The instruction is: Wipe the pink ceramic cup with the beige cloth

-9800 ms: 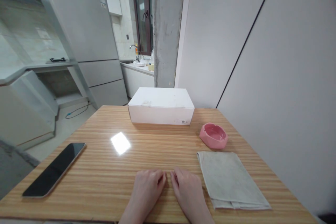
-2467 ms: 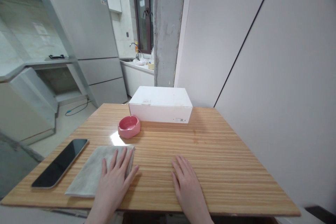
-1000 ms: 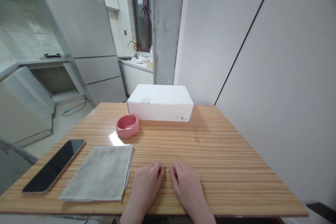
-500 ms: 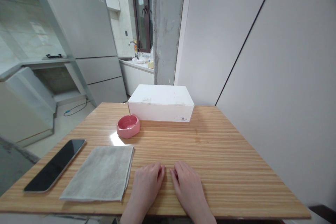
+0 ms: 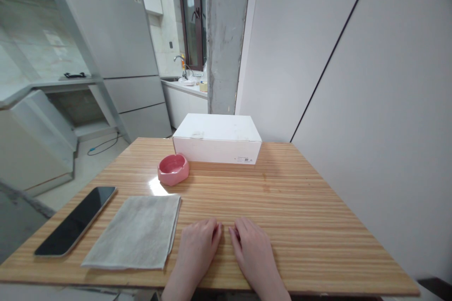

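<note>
The grey cloth (image 5: 134, 233) lies folded and flat on the striped wooden table (image 5: 318, 240), near its front edge and just to the left of the left hand (image 5: 200, 240), which does not touch it. Both hands rest on the tabletop, near each other with a narrow gap between the thumbs. On the left hand and the right hand (image 5: 251, 244) alike, the fingers are curled inward and closed; their tips are hidden beneath, and neither hand visibly grips anything. A dark-screened phone (image 5: 77, 221) lies aslant left of the cloth. Behind the cloth sits a pink bowl (image 5: 173, 176), upright, by the left front corner of a closed white box (image 5: 217, 150); whether bowl and box touch, I cannot tell. Beyond the table stand a tall fridge (image 5: 106, 28) and a rough grey pillar (image 5: 228, 37)
</note>
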A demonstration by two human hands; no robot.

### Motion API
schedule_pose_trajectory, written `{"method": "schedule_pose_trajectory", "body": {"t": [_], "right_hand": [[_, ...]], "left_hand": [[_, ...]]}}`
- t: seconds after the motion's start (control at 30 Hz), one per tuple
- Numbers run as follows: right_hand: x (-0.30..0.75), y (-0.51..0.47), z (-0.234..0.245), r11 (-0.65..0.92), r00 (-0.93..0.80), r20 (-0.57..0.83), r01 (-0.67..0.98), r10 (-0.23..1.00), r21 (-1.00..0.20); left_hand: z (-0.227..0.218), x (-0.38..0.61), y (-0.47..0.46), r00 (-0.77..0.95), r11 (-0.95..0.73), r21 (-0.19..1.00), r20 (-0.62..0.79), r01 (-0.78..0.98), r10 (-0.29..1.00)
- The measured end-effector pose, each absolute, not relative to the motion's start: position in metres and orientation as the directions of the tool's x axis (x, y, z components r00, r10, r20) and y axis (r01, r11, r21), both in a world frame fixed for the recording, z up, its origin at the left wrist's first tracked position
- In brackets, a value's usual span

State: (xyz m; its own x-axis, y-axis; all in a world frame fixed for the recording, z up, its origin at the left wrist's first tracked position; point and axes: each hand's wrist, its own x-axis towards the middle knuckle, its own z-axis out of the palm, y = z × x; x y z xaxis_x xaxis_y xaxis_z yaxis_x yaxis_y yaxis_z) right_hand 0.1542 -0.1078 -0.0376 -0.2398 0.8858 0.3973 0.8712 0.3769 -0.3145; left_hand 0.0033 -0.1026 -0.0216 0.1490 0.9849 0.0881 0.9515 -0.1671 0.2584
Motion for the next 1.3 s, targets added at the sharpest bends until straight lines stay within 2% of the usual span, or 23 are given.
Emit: {"method": "schedule_pose_trajectory", "body": {"t": [0.27, 1.3], "right_hand": [[0.1552, -0.1082, -0.0399, 0.368, -0.239, 0.373, 0.87, 0.896, -0.328], [0.1543, -0.1075, -0.0428, 0.39, -0.231, 0.427, 0.859, 0.874, -0.333]], "left_hand": [[-0.0207, 0.0034, -0.1033, 0.152, -0.177, 0.261, 0.113, 0.949, 0.982], [-0.0226, 0.0032, -0.1031, 0.156, -0.187, 0.254, 0.141, 0.949, 0.978]]}}
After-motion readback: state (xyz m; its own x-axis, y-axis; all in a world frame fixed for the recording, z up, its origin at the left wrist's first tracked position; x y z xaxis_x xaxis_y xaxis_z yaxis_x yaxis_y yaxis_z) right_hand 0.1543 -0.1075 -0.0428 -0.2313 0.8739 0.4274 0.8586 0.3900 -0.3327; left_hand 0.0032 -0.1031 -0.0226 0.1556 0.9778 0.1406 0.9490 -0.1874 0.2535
